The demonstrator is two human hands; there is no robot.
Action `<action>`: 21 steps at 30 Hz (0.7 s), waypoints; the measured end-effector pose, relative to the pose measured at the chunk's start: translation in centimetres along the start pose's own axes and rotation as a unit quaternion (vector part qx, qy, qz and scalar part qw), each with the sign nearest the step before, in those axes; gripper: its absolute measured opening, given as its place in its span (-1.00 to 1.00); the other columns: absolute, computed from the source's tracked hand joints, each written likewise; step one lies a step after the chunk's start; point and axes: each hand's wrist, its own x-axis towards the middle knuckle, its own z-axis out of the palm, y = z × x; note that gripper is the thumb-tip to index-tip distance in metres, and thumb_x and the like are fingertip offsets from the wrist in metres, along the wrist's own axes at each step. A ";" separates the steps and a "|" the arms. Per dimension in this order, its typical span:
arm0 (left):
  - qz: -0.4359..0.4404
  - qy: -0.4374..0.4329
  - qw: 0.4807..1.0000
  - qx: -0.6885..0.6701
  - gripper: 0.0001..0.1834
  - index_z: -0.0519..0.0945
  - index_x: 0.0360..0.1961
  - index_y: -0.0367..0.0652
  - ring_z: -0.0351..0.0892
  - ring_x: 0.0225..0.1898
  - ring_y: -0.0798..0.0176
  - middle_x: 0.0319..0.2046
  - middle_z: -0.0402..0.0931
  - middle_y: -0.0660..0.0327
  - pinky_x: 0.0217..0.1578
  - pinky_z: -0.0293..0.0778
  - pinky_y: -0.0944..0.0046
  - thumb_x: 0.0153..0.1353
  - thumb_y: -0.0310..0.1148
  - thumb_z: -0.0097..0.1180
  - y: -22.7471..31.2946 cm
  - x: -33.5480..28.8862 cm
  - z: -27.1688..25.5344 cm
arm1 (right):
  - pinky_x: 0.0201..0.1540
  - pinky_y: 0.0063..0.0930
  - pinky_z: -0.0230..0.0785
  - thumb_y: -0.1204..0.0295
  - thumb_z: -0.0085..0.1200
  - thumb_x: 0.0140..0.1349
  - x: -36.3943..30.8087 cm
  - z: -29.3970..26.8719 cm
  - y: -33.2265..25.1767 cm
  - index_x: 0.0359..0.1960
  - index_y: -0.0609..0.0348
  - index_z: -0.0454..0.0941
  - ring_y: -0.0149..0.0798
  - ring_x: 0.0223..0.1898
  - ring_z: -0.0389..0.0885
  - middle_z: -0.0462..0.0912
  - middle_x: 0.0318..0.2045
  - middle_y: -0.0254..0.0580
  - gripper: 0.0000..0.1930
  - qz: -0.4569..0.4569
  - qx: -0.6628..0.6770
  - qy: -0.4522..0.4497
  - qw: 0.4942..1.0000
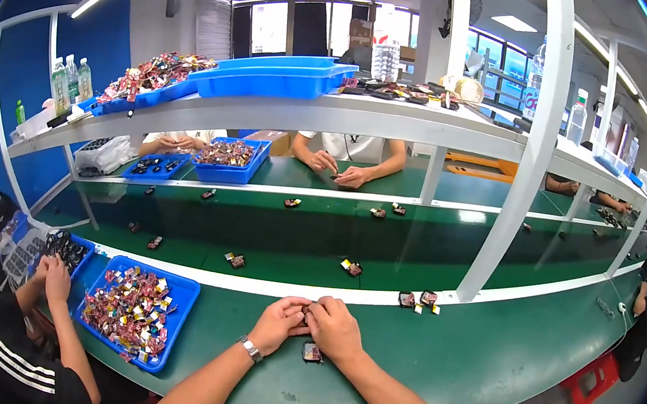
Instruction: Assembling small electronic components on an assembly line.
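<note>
Over the green table my left hand (278,327), with a metal watch on the wrist, and my right hand (335,331) meet fingertip to fingertip. Both are closed on a small dark part (305,314), mostly covered by the fingers, so its kind cannot be made out. Just below them, near the right wrist, a small black piece with a silvery and reddish face (312,353) lies on the table. To the left, a blue tray (191,299) holds a heap of small red, yellow and white pieces (131,311).
Several small black-and-red pieces lie on the green belt (286,238) beyond a white rail. Two more pieces (418,299) rest by a white post (513,178). Co-workers sit at left, across and far right. A shelf overhead carries blue trays (266,80) and bottles.
</note>
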 end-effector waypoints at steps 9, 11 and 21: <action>0.002 0.016 1.000 -0.006 -0.68 0.36 0.14 -0.26 0.55 0.01 0.25 0.00 0.51 0.14 0.04 0.55 0.18 0.37 -0.54 -0.08 -0.2 0.2 -0.4 | -0.19 -0.33 0.55 0.45 0.18 0.05 0.1 -0.8 -1.3 -0.25 0.15 0.56 -0.14 -0.17 0.56 0.54 -0.14 -0.18 -0.80 0.005 0.025 -0.005 1.000; 0.007 0.016 1.000 -0.019 -0.67 0.35 0.15 -0.26 0.55 0.01 0.25 -0.01 0.51 0.14 0.04 0.54 0.17 0.37 -0.52 -0.07 -0.4 0.2 -1.1 | -0.17 -0.33 0.55 0.45 0.19 0.06 0.1 -0.5 -1.5 -0.22 0.16 0.55 -0.13 -0.13 0.57 0.54 -0.10 -0.16 -0.77 0.015 0.036 -0.025 0.999; 0.039 -0.008 0.994 -0.100 -0.61 0.57 -0.26 -0.41 0.56 0.04 -0.02 0.00 0.54 -0.13 0.06 0.53 0.00 0.43 -0.24 -0.12 -0.9 0.8 -1.9 | -0.09 -0.17 0.50 0.46 0.22 -0.06 4.8 -0.6 16.5 -0.23 0.23 0.61 0.02 -0.21 0.65 0.66 -0.28 -0.04 -0.71 0.255 -0.070 0.015 0.964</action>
